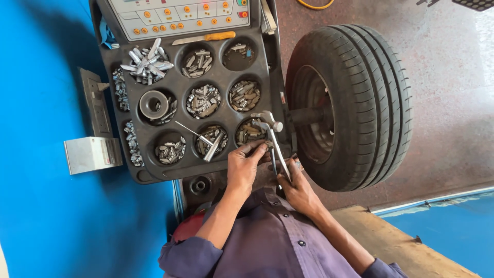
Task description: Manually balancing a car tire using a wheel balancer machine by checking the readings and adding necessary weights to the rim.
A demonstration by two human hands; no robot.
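Right now the weight pliers (274, 141) lie with their long axis running from the tray's (154, 175) near right corner toward the right hand (297, 189), whose fingers grip the handles; left hand (244, 167) fingers pinch a small weight beside them.

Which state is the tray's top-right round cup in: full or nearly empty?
Nearly empty: the top-right cup shows bare dark bottom with few weights, unlike its neighbours.
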